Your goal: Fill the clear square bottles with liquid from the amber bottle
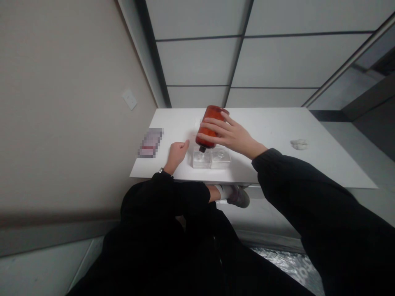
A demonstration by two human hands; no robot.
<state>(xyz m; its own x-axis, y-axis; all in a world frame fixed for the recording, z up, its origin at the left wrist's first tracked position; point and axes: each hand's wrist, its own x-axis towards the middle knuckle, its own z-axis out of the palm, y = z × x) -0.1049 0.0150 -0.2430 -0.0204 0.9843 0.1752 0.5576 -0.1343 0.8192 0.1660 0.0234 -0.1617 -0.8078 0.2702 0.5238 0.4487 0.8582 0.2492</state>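
My right hand (224,132) is wrapped round a reddish-amber bottle (212,113), which is tipped upside down with its dark neck pointing down. Right below the neck stands a clear plastic box (220,159) with two sections, on the white table. I cannot tell whether anything flows from the bottle or whether the neck touches the box. My left hand (178,153) is closed at the table, left of the box, with its thumb side toward the bottle. What its curled fingers hold, if anything, is hidden.
A blurred-out pinkish item (150,143) lies at the left of the white table (271,127). A crumpled white cloth-like thing (299,144) lies at the right. A wall with a switch plate (129,99) rises on the left, and white panels (197,61) stand behind the table.
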